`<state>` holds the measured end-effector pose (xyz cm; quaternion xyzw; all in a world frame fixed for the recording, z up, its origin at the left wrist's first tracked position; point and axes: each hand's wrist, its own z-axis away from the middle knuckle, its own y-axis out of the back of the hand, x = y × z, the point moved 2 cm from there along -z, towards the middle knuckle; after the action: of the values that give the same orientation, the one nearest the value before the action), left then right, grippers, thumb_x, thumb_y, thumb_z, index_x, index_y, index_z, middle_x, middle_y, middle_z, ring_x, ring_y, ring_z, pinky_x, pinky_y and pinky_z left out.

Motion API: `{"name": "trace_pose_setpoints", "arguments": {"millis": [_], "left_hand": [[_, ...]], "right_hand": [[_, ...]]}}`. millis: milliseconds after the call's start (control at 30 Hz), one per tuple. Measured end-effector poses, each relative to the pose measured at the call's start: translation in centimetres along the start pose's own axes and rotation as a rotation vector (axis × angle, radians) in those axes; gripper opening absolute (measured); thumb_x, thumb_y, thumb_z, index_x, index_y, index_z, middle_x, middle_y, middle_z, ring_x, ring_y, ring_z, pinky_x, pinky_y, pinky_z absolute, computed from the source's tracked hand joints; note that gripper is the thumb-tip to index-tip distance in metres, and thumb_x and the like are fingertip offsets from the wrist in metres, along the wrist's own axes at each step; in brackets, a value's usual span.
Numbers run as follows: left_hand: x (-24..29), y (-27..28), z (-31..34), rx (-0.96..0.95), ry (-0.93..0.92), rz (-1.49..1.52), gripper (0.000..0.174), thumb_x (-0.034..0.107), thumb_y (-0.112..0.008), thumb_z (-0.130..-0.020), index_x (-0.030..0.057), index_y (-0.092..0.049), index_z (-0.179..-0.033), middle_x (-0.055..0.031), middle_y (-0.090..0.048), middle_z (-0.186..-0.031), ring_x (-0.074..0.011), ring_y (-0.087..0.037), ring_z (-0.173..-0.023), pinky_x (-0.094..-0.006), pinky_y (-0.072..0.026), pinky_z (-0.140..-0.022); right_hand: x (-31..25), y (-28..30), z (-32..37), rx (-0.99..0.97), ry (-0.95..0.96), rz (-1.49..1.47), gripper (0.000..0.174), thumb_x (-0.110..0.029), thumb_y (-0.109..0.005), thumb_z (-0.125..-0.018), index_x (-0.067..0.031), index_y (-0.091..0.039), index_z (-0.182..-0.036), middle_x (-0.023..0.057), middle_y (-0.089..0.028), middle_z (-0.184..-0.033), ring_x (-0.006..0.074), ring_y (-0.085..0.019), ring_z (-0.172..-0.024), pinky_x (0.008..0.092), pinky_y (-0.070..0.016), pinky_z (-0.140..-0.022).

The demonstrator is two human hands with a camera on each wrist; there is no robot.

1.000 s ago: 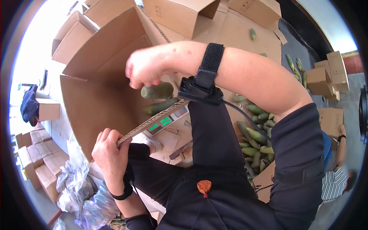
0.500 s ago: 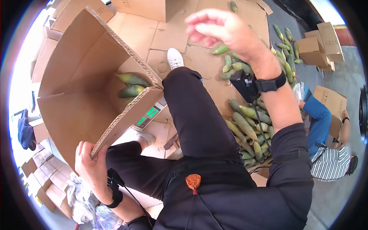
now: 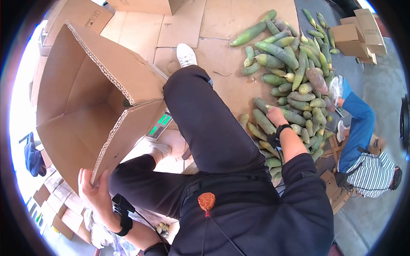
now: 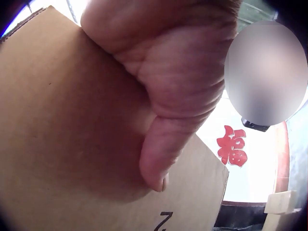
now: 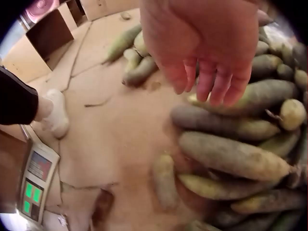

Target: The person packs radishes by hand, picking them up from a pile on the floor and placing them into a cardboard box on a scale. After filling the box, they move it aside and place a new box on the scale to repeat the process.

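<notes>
My left hand (image 3: 97,197) grips the flap edge of a big cardboard box (image 3: 136,135), thumb on the outer face; the left wrist view shows that thumb lying along the cardboard (image 4: 72,130). Deep inside the box, mostly hidden by a flap, one green vegetable (image 3: 126,103) shows. My right hand (image 3: 276,116) is over the near side of a heap of long green radish-like vegetables (image 3: 277,53). In the right wrist view this hand (image 5: 204,48) has its fingers loosely extended over one vegetable (image 5: 269,94); whether they touch it I cannot tell.
A scale with green digits (image 3: 160,124) stands beside the box, near my shoes (image 3: 186,55). Flat cardboard (image 3: 213,59) covers the floor. A person in a striped shirt (image 3: 368,176) sits at the right, below smaller boxes (image 3: 350,39). Plastic bags lie lower left.
My right hand has gone from over the box across to the heap, leaving a vegetable in the box. My left hand keeps its grip; box and hand appear further left and lower.
</notes>
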<state>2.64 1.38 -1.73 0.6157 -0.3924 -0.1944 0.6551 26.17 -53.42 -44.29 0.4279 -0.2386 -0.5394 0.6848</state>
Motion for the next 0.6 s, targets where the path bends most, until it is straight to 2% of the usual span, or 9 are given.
{"name": "trace_pose_setpoints", "arguments": {"millis": [67,100,167,300,367,400,500,533,600], "left_hand": [[-0.3,-0.1,0.2,-0.006,0.009,-0.017,0.022,0.003,-0.072,-0.069,-0.0008,-0.054,-0.081,-0.0116,-0.05,-0.077,-0.0291,-0.052,-0.073,-0.0331,-0.0429,-0.068],[-0.6,-0.2,0.3,-0.009,0.014,-0.026,0.023,0.002,-0.072,-0.07,-0.0013,-0.054,-0.082,-0.0117,-0.05,-0.078,-0.0291,-0.052,-0.074,-0.033,-0.0429,-0.068],[-1.1,-0.3,0.5,-0.011,0.005,-0.02,0.023,0.002,-0.072,-0.07,-0.0017,-0.053,-0.082,-0.0117,-0.05,-0.078,-0.0288,-0.052,-0.074,-0.033,-0.0429,-0.069],[-0.8,-0.4,0.2,-0.024,0.026,-0.01,0.023,0.002,-0.072,-0.071,-0.002,-0.052,-0.082,-0.0106,-0.049,-0.078,-0.0275,-0.05,-0.073,-0.0327,-0.0423,-0.069],[-0.5,-0.2,0.1,-0.021,0.032,-0.018,0.023,0.003,-0.072,-0.07,-0.0018,-0.052,-0.081,-0.0105,-0.048,-0.077,-0.0268,-0.049,-0.072,-0.0325,-0.0418,-0.068],[-0.4,-0.2,0.1,-0.025,0.03,-0.017,0.023,0.003,-0.072,-0.07,-0.0017,-0.051,-0.079,-0.0104,-0.048,-0.076,-0.0262,-0.049,-0.071,-0.0323,-0.0414,-0.068],[-0.1,-0.4,-0.2,0.009,-0.006,0.0,0.024,0.003,-0.073,-0.069,-0.001,-0.05,-0.075,-0.0098,-0.045,-0.072,-0.0249,-0.047,-0.069,-0.0321,-0.0398,-0.065],[0.0,-0.2,-0.3,0.024,0.008,-0.012,0.024,0.003,-0.073,-0.069,-0.001,-0.05,-0.075,-0.0098,-0.045,-0.072,-0.0249,-0.047,-0.069,-0.0321,-0.0398,-0.065],[0.2,0.0,-0.4,-0.041,0.069,-0.008,0.024,0.002,-0.072,-0.068,-0.0008,-0.049,-0.072,-0.0095,-0.045,-0.07,-0.0243,-0.047,-0.068,-0.0327,-0.0391,-0.063]], "right_hand": [[1.0,-0.2,4.3,-0.077,-0.378,-0.19,0.023,-0.013,-0.057,-0.073,0.002,-0.066,-0.088,0.0255,-0.065,-0.095,0.0409,-0.062,-0.095,0.0437,-0.0488,-0.083],[1.1,0.1,6.1,-0.103,-0.438,-0.179,0.027,-0.014,-0.057,-0.076,0.0009,-0.065,-0.098,0.0258,-0.064,-0.101,0.0401,-0.06,-0.101,0.0429,-0.0475,-0.087],[2.8,-1.8,8.7,-0.173,-0.617,-0.175,0.042,-0.02,-0.067,-0.075,-0.0042,-0.062,-0.114,0.0196,-0.062,-0.117,0.0354,-0.057,-0.112,0.0407,-0.0449,-0.095],[4.4,-5.4,11.2,-0.426,-0.629,-0.101,0.059,-0.024,-0.072,-0.071,-0.0086,-0.054,-0.126,0.0181,-0.054,-0.129,0.0332,-0.053,-0.119,0.0396,-0.0428,-0.1],[2.0,-2.7,12.2,-0.423,-0.824,-0.2,0.085,-0.023,-0.075,-0.071,-0.0178,-0.031,-0.143,0.0098,-0.044,-0.142,0.0304,-0.04,-0.133,0.0478,-0.0365,-0.106],[0.2,-0.9,12.4,-0.446,-0.928,-0.215,0.084,-0.024,-0.074,-0.072,-0.0216,-0.031,-0.143,0.0069,-0.038,-0.146,0.0269,-0.033,-0.137,0.0512,-0.0343,-0.107],[1.4,-2.2,12.3,-0.471,-0.932,-0.201,0.081,-0.027,-0.073,-0.072,-0.02,-0.033,-0.142,0.0081,-0.039,-0.146,0.0279,-0.035,-0.136,0.0506,-0.0356,-0.106],[1.6,-2.3,12.4,-0.41,-0.824,-0.099,0.091,-0.03,-0.079,-0.064,-0.0018,-0.035,-0.138,0.0225,-0.055,-0.128,0.0343,-0.053,-0.119,0.0413,-0.0429,-0.101],[2.2,-2.5,12.7,-0.452,-0.72,-0.26,0.082,-0.031,-0.08,-0.062,0.0031,-0.045,-0.128,0.0251,-0.057,-0.122,0.0365,-0.056,-0.115,0.0416,-0.0455,-0.096]]}}
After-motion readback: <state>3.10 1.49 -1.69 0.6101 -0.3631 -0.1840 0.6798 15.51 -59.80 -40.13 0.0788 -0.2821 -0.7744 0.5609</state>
